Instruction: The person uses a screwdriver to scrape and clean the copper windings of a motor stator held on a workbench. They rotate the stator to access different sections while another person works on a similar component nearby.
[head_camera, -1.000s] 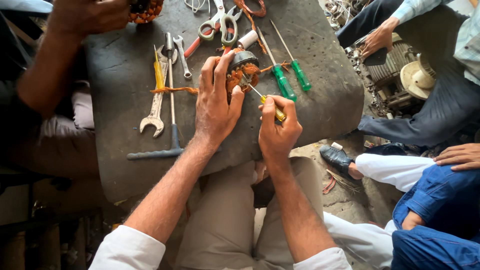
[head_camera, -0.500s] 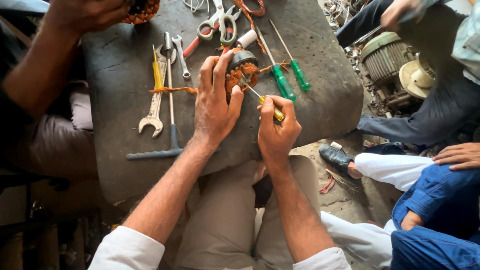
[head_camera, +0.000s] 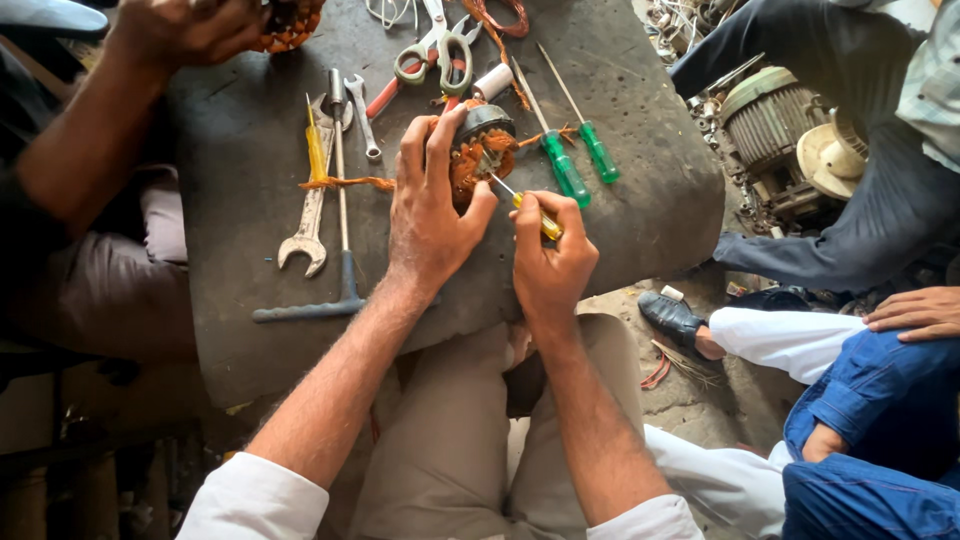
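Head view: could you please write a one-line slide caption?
Left hand steadies a copper-wound motor stator on a dark worn mat while right hand works a yellow-handled screwdriver into it.

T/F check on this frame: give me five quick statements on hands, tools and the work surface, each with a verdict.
1. The left hand grips the copper-wound stator. True.
2. The right hand holds a green-handled screwdriver. False: it holds a yellow-handled screwdriver, tip at the stator's windings.
3. Two green-handled screwdrivers lie on the dark mat to the right of the stator. True.
4. The open-ended spanner lies in the left hand. False: it rests on the mat, apart from that hand, beside a T-handle tool.
5. The scissors have red handles. False: their handles are green; they lie at the mat's far edge.
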